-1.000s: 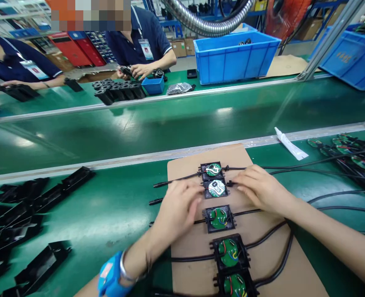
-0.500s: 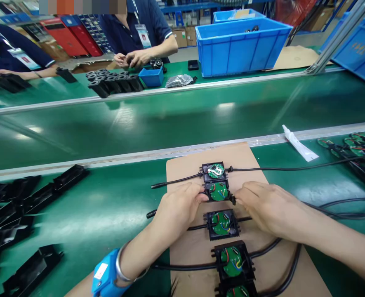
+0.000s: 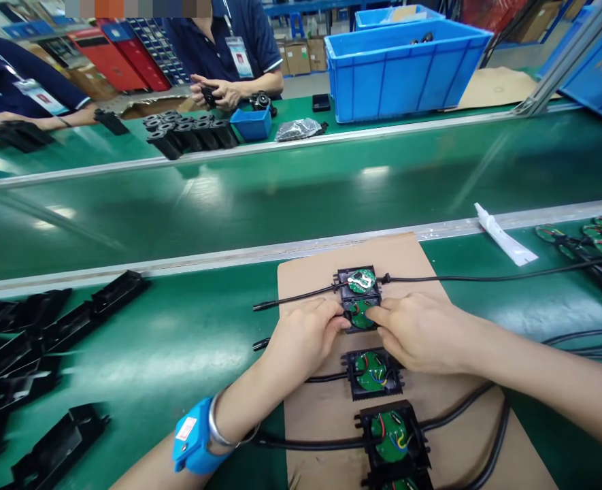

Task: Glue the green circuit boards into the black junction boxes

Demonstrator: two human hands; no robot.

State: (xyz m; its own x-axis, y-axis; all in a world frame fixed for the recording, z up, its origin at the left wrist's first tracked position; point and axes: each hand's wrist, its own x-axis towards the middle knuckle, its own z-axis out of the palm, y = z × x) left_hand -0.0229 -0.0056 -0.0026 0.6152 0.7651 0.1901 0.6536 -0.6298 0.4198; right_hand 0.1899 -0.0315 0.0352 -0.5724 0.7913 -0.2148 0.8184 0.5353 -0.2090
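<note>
On a brown cardboard sheet [image 3: 315, 272] lies a column of small black housings, each with a round green circuit board and black cables. My left hand [image 3: 303, 337] grips the left side of the second housing [image 3: 360, 315]. From the right, my right hand [image 3: 417, 333] presses its fingertips onto that housing's green board. The top housing [image 3: 360, 281] lies just beyond it, touching it, its board showing white. Two more housings [image 3: 373, 372] [image 3: 392, 435] lie nearer to me. A blue wrist strap [image 3: 193, 435] sits on my left wrist.
Black plastic covers [image 3: 35, 354] lie on the green bench at left. A white tube [image 3: 505, 235] and more wired boards [image 3: 586, 245] lie at right. Beyond the green conveyor belt [image 3: 290, 190], two other people handle black parts beside a large blue bin [image 3: 403, 68].
Both hands have closed in on the second housing; my right hand moved left from the cable end onto the green board. That board showed white a second ago and now shows green.
</note>
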